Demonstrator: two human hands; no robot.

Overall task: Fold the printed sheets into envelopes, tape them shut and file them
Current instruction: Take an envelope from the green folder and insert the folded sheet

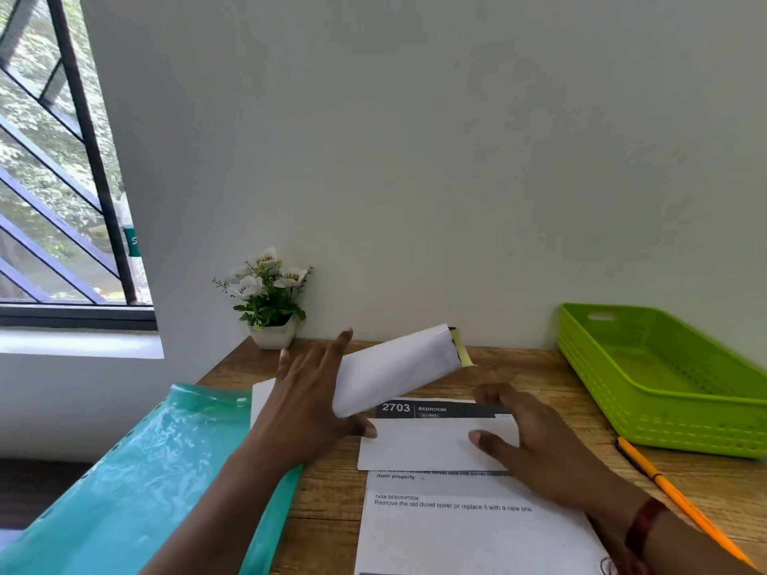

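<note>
My left hand (307, 408) holds a folded white paper envelope (398, 373) between thumb and fingers, lifted above the desk and tilted up to the right; a strip of yellowish tape (462, 350) sticks out at its far end. My right hand (527, 437) rests on a second folded white envelope (423, 444) that lies flat on a printed sheet (456, 516) headed "2703 BEDROOM". Its thumb touches the envelope and its fingers curl at the far edge.
A teal plastic file folder (137, 483) lies at the left, hanging over the wooden desk (332, 520). A green perforated tray (664, 379) stands at the right, an orange pencil (680, 504) before it. A small potted flower (269, 300) sits by the wall.
</note>
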